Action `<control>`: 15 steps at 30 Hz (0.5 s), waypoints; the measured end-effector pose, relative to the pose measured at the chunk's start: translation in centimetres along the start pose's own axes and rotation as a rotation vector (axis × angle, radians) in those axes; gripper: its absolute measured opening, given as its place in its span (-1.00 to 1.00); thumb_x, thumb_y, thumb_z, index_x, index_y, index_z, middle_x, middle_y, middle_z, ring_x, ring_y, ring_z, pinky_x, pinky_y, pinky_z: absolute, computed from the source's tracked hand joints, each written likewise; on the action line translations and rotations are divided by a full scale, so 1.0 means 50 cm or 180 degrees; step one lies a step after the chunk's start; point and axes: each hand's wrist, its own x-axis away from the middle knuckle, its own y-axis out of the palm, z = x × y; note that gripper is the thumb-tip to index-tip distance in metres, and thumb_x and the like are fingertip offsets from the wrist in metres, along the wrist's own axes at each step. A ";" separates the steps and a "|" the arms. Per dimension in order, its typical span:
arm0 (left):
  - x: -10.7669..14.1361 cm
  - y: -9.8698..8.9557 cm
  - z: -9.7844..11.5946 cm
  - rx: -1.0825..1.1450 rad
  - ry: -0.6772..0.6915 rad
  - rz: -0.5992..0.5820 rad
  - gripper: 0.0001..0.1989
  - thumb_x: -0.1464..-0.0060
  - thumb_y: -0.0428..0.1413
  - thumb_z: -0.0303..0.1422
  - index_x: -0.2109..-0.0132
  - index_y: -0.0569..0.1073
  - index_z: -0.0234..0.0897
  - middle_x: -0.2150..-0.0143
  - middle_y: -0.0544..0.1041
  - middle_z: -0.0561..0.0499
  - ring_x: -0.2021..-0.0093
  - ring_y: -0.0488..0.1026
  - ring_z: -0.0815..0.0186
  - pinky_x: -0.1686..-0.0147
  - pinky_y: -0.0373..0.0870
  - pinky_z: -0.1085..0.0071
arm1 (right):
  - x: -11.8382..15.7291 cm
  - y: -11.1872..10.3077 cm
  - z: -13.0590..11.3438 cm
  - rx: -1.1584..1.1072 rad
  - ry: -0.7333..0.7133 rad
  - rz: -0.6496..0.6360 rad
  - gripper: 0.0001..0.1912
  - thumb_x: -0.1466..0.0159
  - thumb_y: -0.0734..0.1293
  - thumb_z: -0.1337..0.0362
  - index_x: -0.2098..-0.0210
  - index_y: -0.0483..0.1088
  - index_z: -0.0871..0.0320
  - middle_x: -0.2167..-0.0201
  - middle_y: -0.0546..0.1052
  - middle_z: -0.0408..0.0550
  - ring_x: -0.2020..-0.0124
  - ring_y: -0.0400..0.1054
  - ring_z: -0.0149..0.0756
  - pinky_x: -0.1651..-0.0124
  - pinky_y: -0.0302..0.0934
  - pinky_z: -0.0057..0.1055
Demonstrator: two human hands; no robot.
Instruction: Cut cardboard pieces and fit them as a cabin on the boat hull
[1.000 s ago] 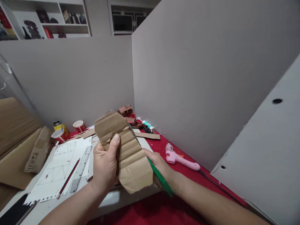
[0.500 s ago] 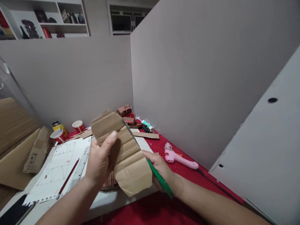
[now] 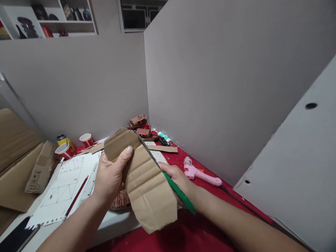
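Observation:
A creased piece of brown corrugated cardboard (image 3: pixel 149 178) is held up in front of me, its lower end hanging over the red surface. My left hand (image 3: pixel 114 169) grips its left side, thumb on the face and the other fingers behind. Wrapped round green-handled scissors (image 3: pixel 181 194) is my right hand (image 3: pixel 181 183). The dark blade runs along the cardboard's right edge, and part of it is hidden. Below my left hand, a brown ribbed object (image 3: pixel 120 201) shows partly from behind the cardboard.
To the right lies a pink glue gun (image 3: pixel 201 175) with a dark cord. On the left are sheets with line drawings (image 3: pixel 64 189), a pencil (image 3: pixel 76 197), paper cups (image 3: pixel 86 140) and cardboard boxes (image 3: pixel 19 150). Grey panels (image 3: pixel 223 87) stand behind and to the right.
The cardboard's lower end has swung slightly down and to the right. The scissors have shifted a little along its right edge, with more dark blade showing. Both hands keep their hold.

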 end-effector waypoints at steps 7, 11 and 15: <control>-0.004 -0.004 0.015 -0.0079 -0.0145 -0.0087 -0.67 0.06 0.36 -0.25 0.12 0.61 -0.24 0.23 0.67 -0.08 0.27 0.62 0.18 0.24 0.58 0.31 | 0.001 0.001 -0.003 -0.0014 -0.0181 -0.0115 -0.60 -0.25 0.37 -0.07 0.27 0.50 0.17 0.47 0.51 -0.10 0.38 0.42 -0.22 0.30 0.34 -0.34; -0.002 -0.010 0.025 -0.0229 -0.0185 -0.0282 -0.70 0.02 0.34 -0.25 0.12 0.61 -0.26 0.23 0.66 -0.10 0.34 0.61 0.19 0.35 0.58 0.34 | -0.002 -0.007 -0.023 0.0323 -0.0412 -0.0073 -0.59 -0.30 0.31 -0.08 0.27 0.50 0.17 0.45 0.51 -0.08 0.34 0.42 -0.19 0.24 0.35 -0.33; -0.002 -0.012 0.020 -0.0249 -0.0310 -0.0375 -0.73 0.04 0.35 -0.28 0.16 0.60 -0.26 0.25 0.67 -0.08 0.36 0.60 0.21 0.33 0.58 0.31 | -0.005 -0.018 -0.039 0.0746 -0.0417 -0.0038 -0.68 -0.30 0.32 -0.01 0.25 0.49 0.13 0.47 0.51 -0.10 0.36 0.41 -0.21 0.18 0.33 -0.31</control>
